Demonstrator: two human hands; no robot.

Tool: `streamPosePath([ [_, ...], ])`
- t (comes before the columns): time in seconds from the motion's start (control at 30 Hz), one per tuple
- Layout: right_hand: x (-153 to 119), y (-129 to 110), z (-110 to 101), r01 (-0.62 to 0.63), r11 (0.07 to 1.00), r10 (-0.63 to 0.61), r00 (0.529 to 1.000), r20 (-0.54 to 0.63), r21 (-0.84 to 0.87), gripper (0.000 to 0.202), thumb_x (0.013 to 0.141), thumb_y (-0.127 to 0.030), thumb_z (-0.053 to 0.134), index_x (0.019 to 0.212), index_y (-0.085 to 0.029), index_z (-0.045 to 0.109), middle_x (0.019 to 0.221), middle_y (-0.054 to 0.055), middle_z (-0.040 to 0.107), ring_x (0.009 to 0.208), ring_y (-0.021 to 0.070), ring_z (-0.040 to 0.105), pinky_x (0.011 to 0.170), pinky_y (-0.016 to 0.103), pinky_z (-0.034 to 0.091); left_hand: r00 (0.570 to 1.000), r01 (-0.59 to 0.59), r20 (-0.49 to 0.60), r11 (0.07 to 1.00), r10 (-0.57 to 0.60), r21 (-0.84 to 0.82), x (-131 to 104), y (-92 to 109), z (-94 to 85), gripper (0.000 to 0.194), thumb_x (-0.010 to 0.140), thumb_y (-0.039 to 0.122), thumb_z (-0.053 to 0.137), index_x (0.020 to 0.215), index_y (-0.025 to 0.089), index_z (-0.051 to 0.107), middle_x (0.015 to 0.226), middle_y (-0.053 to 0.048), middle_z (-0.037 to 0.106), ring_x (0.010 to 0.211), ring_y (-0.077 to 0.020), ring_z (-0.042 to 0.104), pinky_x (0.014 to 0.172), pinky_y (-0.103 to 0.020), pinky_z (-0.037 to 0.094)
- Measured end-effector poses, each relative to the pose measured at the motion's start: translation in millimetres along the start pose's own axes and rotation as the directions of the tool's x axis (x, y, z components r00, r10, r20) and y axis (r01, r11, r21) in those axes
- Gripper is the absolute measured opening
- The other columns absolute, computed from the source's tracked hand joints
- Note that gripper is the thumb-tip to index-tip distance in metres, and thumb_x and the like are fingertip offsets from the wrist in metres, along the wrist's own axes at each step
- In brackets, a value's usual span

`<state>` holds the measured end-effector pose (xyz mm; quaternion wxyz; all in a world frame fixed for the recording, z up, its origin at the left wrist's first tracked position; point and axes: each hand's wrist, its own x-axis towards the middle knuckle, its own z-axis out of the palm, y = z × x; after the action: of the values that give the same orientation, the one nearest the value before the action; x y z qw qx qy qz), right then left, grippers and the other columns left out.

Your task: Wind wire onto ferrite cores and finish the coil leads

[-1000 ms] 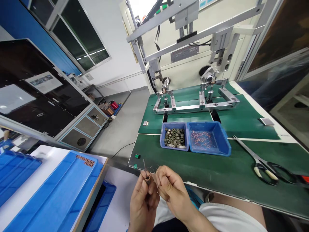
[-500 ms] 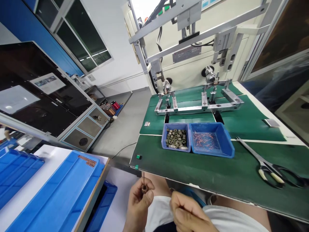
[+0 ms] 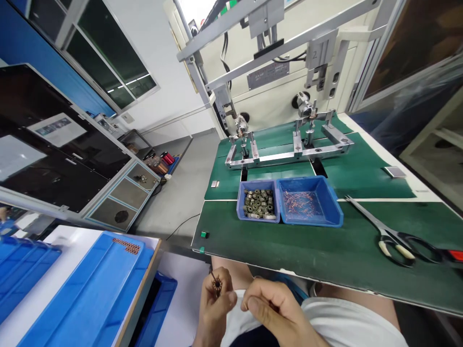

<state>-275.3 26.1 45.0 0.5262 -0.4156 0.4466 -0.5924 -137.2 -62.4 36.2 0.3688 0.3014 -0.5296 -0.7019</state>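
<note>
Core (image 3: 217, 285), small and copper-wound, held in left hand (image 3: 213, 308) between thumb and curled fingers, in front of the bench edge; thin rod (image 3: 212, 274) beside it, slanted. Right hand (image 3: 277, 308) just beside: thumb and index pinched narrow, other fingers curled. Cannot tell if a wire sits in that pinch.

Bench (image 3: 307, 246): green top. Purple bin (image 3: 240, 212) holds a heap of metal cores (image 3: 258, 203); blue bin (image 3: 327, 212), side against it, holds loose copper-coloured wire bits (image 3: 299, 203). Scissors (image 3: 385, 231) lie to the right, tips near blue bin. Metal fixture (image 3: 278, 156) stands behind both bins. Far left, blue tray (image 3: 83, 294) carries small copper-coloured parts (image 3: 132, 247) at one end.
</note>
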Motion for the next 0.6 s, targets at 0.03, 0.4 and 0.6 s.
streamPosePath([
  [0.03, 1, 2, 2, 0.031, 0.999, -0.031, 0.999, -0.013, -0.037, 0.050, 0.091, -0.063, 0.049, 0.081, -0.018, 0.069, 0.060, -0.002, 0.045, 0.054, 0.0111, 0.036, 0.052, 0.025, 0.027, 0.999, 0.018, -0.037, 0.999, -0.019, -0.026, -1, -1, 1.8, 0.048, 0.068, 0.044, 0.081, 0.057, 0.020, 0.041, 0.056, 0.007, 0.030, 0.054, -0.0101, 0.024, 0.051, -0.026, 0.021],
  [0.4, 2, 32, 9, 0.236, 0.971, -0.238, 0.969, 0.068, 0.038, 0.047, 0.083, -0.067, 0.058, 0.067, -0.025, 0.074, 0.052, 0.003, 0.061, 0.051, 0.0173, 0.055, 0.054, 0.031, 0.043, 0.902, 0.389, 0.049, 0.757, -0.430, -0.525, 8, 15, 25.1, 0.070, 0.065, 0.070, 0.072, 0.045, 0.020, 0.027, 0.042, 0.011, 0.015, 0.038, -0.0031, 0.009, 0.035, -0.020, 0.012],
  [0.6, 4, 9, -44, 0.206, 0.976, -0.210, 0.977, -0.048, -0.071, 0.026, 0.095, -0.045, 0.058, 0.103, -0.021, 0.066, 0.097, 0.004, 0.069, 0.079, 0.0159, 0.065, 0.067, 0.032, 0.057, 0.930, 0.230, -0.201, 0.913, -0.309, -0.337, 15, 24, 26.2, 0.026, 0.081, 0.044, 0.073, 0.081, 0.019, 0.064, 0.057, 0.004, 0.054, 0.045, -0.0098, 0.047, 0.042, -0.022, 0.041],
])
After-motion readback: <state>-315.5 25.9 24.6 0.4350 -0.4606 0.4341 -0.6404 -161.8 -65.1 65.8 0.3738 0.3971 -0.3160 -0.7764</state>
